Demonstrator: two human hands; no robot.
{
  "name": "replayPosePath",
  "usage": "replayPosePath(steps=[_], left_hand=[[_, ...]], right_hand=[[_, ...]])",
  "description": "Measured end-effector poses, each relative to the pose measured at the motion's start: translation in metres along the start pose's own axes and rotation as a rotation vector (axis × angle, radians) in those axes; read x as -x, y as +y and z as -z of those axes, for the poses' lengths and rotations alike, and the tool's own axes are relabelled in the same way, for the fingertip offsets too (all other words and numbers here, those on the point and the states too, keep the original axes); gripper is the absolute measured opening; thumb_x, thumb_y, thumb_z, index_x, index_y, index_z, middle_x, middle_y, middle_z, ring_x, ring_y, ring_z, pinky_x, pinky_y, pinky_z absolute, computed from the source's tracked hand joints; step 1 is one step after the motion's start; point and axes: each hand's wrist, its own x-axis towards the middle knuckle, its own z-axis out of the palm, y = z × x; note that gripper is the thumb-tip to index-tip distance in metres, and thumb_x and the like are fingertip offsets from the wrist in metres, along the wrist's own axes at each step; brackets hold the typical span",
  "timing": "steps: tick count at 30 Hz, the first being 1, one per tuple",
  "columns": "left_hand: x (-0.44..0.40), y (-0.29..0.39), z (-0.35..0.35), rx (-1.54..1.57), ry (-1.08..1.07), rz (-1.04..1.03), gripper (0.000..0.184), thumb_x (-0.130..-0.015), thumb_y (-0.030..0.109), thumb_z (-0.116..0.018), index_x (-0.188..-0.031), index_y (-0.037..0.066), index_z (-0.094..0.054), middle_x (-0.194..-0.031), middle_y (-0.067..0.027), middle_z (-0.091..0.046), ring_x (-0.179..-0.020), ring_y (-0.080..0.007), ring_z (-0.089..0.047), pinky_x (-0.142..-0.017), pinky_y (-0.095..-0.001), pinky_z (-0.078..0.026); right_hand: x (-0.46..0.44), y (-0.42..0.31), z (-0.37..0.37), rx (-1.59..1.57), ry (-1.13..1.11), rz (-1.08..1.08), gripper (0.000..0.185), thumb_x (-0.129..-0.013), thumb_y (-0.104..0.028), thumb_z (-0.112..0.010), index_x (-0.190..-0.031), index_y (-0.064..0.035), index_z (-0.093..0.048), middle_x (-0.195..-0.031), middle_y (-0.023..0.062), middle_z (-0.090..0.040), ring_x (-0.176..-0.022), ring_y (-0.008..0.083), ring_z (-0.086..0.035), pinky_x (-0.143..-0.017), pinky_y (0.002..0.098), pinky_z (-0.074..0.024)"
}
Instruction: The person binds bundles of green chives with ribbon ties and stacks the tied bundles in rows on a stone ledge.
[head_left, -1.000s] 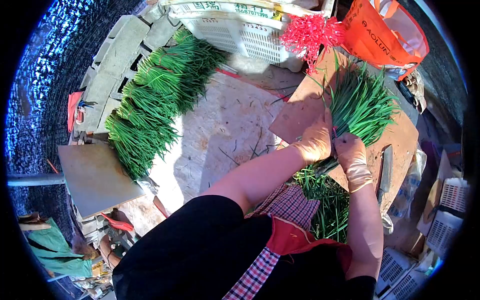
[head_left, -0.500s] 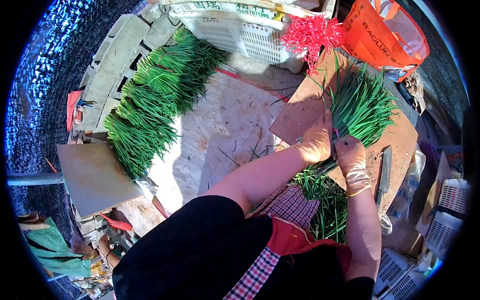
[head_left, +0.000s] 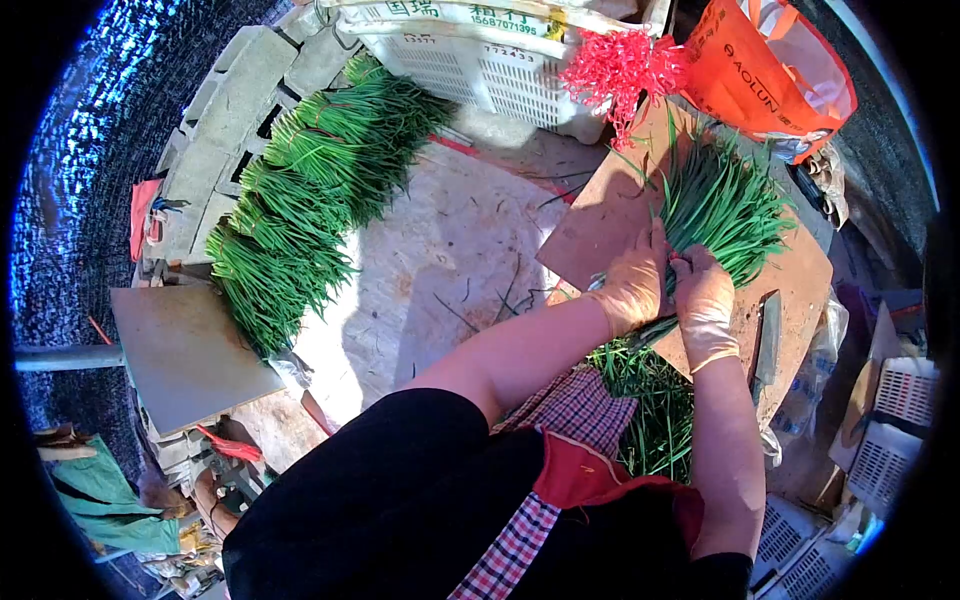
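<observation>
A bunch of long green chives (head_left: 722, 205) lies across a brown board, its leaves fanned out toward the far right. My left hand (head_left: 634, 288), in a thin pale-orange glove, is closed around the near part of the bunch. Close beside it, my right hand (head_left: 705, 300), gloved the same way, is closed at the bunch, with a bit of red tie at its fingertips. The stalk ends show only partly below the hands. A knife (head_left: 768, 338) rests on the board (head_left: 600, 228) to the right of my right hand.
Several chive bunches (head_left: 310, 190) line the left by grey blocks (head_left: 240, 100). Pink-red strips (head_left: 625, 75) hang by a white crate (head_left: 470, 75); an orange bag (head_left: 770, 85) stands at the right. Loose greens (head_left: 660, 420) lie below my hands. A flat panel (head_left: 195, 355) sits left.
My right hand has shifted slightly up and turned its fingers in toward the bunch, covering the spot where the tie showed. My left hand stays about where it was.
</observation>
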Motion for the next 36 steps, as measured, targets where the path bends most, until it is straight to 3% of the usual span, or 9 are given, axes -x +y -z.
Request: replayPosePath(steps=[6,10,14,15,21,29,32,34,36], left_hand=[[0.003,0.003,0.010,-0.038,-0.071,-0.020,0.109,-0.060,0.031,-0.074,-0.140,-0.002,-0.008,-0.133,-0.0262,-0.033,-0.117,-0.0403,-0.043,-0.093,-0.0428,-0.043],[-0.001,0.010,0.023,-0.040,-0.208,-0.012,0.114,-0.060,0.039,-0.073,-0.142,-0.001,-0.004,-0.140,-0.0297,-0.023,-0.124,-0.0423,-0.035,-0.100,-0.0434,-0.037],[-0.011,0.022,0.036,-0.106,-0.558,0.071,0.128,-0.056,0.057,-0.074,-0.142,-0.001,0.001,-0.145,-0.0283,-0.012,-0.131,-0.0416,-0.023,-0.106,-0.0470,-0.027],[-0.006,0.027,0.035,-0.120,-0.500,0.111,0.132,-0.054,0.061,-0.074,-0.142,-0.001,0.002,-0.145,-0.0275,-0.010,-0.133,-0.0413,-0.021,-0.106,-0.0483,-0.026],[0.009,0.031,0.016,-0.303,-0.225,0.160,0.140,-0.045,0.048,-0.085,-0.142,0.002,0.004,-0.142,-0.0225,-0.021,-0.126,-0.0365,-0.035,-0.097,-0.0543,-0.036],[0.011,0.017,0.009,-0.112,-0.116,0.057,0.125,-0.051,0.028,-0.082,-0.140,-0.002,0.000,-0.132,-0.0219,-0.032,-0.119,-0.0365,-0.042,-0.095,-0.0407,-0.043],[0.006,0.014,0.014,-0.138,-0.218,0.083,0.126,-0.049,0.030,-0.083,-0.140,-0.004,-0.002,-0.130,-0.0221,-0.034,-0.116,-0.0369,-0.044,-0.094,-0.0404,-0.043],[0.010,0.026,0.021,-0.223,-0.239,0.042,0.126,-0.050,0.029,-0.085,-0.139,-0.005,-0.002,-0.134,-0.0278,-0.033,-0.116,-0.0400,-0.046,-0.096,-0.0375,-0.041],[0.010,0.023,0.019,-0.142,-0.254,0.052,0.127,-0.049,0.029,-0.085,-0.139,-0.005,-0.002,-0.133,-0.0284,-0.034,-0.117,-0.0400,-0.044,-0.097,-0.0377,-0.040]], right_hand=[[-0.013,0.015,-0.003,-0.088,0.007,0.293,0.031,-0.076,-0.021,-0.065,-0.104,-0.0079,-0.062,-0.096,0.0167,-0.064,-0.091,0.0340,-0.061,-0.080,0.0394,-0.0476],[-0.021,0.008,0.008,-0.217,-0.214,0.064,0.026,-0.078,-0.017,-0.063,-0.099,-0.0007,-0.063,-0.095,0.0140,-0.066,-0.085,0.0272,-0.062,-0.077,0.0309,-0.0467],[-0.025,0.031,-0.018,-0.509,-0.125,0.064,0.023,-0.082,-0.020,-0.062,-0.092,0.0004,-0.064,-0.082,0.0138,-0.065,-0.072,0.0196,-0.059,-0.072,0.0286,-0.0465],[-0.022,0.023,-0.004,-0.394,-0.088,0.112,0.028,-0.080,-0.027,-0.061,-0.094,-0.0035,-0.065,-0.085,0.0191,-0.064,-0.081,0.0356,-0.061,-0.074,0.0354,-0.0476],[-0.009,0.018,-0.003,-1.164,0.008,-0.125,0.005,-0.081,-0.005,-0.062,-0.084,-0.0038,-0.066,-0.072,0.0012,-0.064,-0.051,0.0051,-0.048,-0.046,0.0208,-0.0377],[0.030,0.056,-0.006,-1.641,-0.150,-0.040,0.013,-0.089,-0.013,-0.054,-0.090,-0.0015,-0.061,-0.086,0.0089,-0.064,-0.066,0.0161,-0.058,-0.061,0.0259,-0.0457],[0.065,0.081,-0.011,-1.743,0.080,-0.210,0.013,-0.087,-0.015,-0.059,-0.086,-0.0025,-0.060,-0.082,0.0077,-0.063,-0.067,0.0175,-0.056,-0.063,0.0274,-0.0466],[0.079,0.108,-0.008,-1.718,-0.212,-0.165,0.011,-0.086,-0.015,-0.061,-0.084,-0.0043,-0.059,-0.080,0.0058,-0.061,-0.070,0.0170,-0.056,-0.066,0.0267,-0.0462],[0.071,0.102,-0.010,-1.756,0.002,-0.210,0.009,-0.086,-0.014,-0.061,-0.083,-0.0059,-0.058,-0.079,0.0035,-0.059,-0.074,0.0161,-0.055,-0.069,0.0236,-0.0435]])
